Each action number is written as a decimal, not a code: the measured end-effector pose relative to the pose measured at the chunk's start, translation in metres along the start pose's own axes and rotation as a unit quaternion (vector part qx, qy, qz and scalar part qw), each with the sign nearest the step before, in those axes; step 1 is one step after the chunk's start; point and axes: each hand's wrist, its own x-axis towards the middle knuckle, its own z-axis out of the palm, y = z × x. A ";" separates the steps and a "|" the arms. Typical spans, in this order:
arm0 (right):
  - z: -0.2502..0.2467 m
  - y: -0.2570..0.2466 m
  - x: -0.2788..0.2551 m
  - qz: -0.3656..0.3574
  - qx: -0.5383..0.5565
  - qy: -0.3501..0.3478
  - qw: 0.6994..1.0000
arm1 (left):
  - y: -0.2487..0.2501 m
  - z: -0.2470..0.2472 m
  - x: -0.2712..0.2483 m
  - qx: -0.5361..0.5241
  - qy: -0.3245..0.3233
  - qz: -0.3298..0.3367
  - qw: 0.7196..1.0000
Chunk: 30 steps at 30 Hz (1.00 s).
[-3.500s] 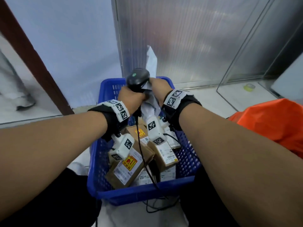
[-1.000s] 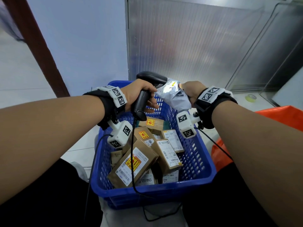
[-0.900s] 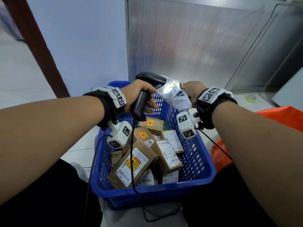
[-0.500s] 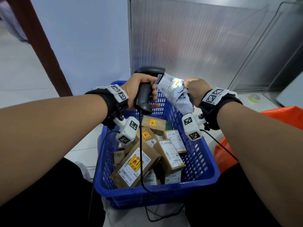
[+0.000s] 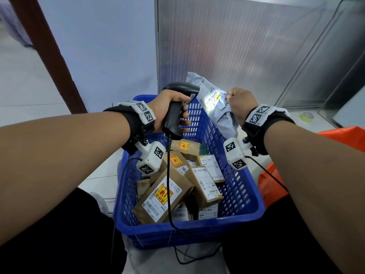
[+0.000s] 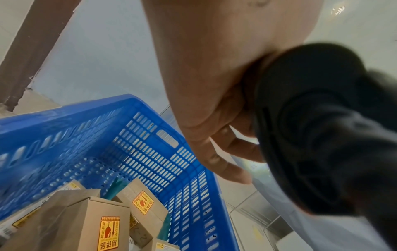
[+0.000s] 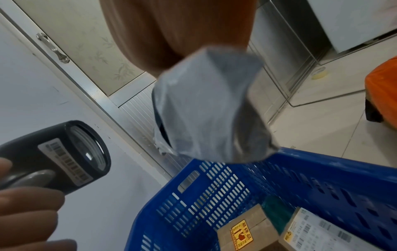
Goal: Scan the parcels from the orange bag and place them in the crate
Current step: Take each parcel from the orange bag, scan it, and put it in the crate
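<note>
My left hand (image 5: 171, 107) grips a black handheld barcode scanner (image 5: 178, 107) above the far end of the blue crate (image 5: 245, 198). Its head (image 7: 64, 152) points right at a grey poly-bag parcel (image 5: 215, 101), and white scanner light falls on the parcel's label. My right hand (image 5: 240, 102) pinches that parcel (image 7: 206, 110) by its upper edge, so it hangs over the crate's far right corner. The crate (image 6: 133, 135) holds several brown cardboard boxes (image 5: 164, 196) with white labels and yellow stickers. The orange bag (image 5: 343, 135) lies to the right.
The scanner's black cable (image 5: 167, 184) drops through the crate and loops on the floor in front. A ribbed metal panel (image 5: 227, 42) and a blue wall stand behind. A roll of tape (image 5: 306, 116) lies on the tiled floor at the right.
Both hands have risen slightly above the crate. The parcel now stands more upright, with its label turned to the scanner and lit; the scanner stays aimed at it.
</note>
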 end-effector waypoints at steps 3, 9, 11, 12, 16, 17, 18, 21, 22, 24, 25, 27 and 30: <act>-0.002 0.001 0.002 0.016 -0.004 -0.026 1.000 | 0.001 -0.001 0.001 0.005 0.005 0.006 1.000; -0.002 0.009 -0.001 0.052 0.063 -0.013 0.997 | 0.000 -0.003 0.004 0.021 0.019 0.017 0.999; -0.002 0.009 -0.003 0.059 0.073 -0.008 0.996 | -0.001 -0.003 0.004 0.025 0.023 0.019 0.999; -0.001 0.008 -0.004 0.060 0.074 -0.006 0.995 | -0.001 -0.002 0.005 0.026 0.026 0.020 0.999; 0.001 0.005 -0.005 0.036 0.068 0.003 0.997 | -0.005 -0.003 0.007 -0.006 0.051 0.028 0.998; 0.001 0.004 -0.006 0.025 0.069 0.007 0.997 | -0.005 -0.003 0.008 -0.021 0.056 0.032 0.998; 0.001 0.003 -0.006 0.015 0.069 0.015 0.997 | -0.006 -0.004 0.009 -0.035 0.059 0.034 0.997; 0.003 -0.001 -0.007 -0.013 0.058 0.041 0.997 | -0.004 -0.007 0.011 -0.058 0.057 0.028 0.996; 0.003 -0.003 -0.007 -0.020 0.051 0.045 0.997 | -0.004 -0.008 0.011 -0.062 0.055 0.025 0.996; 0.003 -0.005 -0.008 -0.032 0.036 0.050 0.998 | -0.003 -0.009 0.013 -0.061 0.050 0.021 0.997; 0.004 -0.005 -0.009 -0.037 0.030 0.052 0.998 | -0.003 -0.009 0.013 -0.060 0.048 0.019 0.997; 0.003 -0.005 -0.009 -0.043 0.020 0.059 0.997 | -0.003 -0.008 0.013 -0.058 0.040 0.016 0.997; 0.002 -0.004 -0.010 -0.044 0.006 0.068 0.997 | -0.004 -0.006 0.011 -0.056 0.023 0.003 0.998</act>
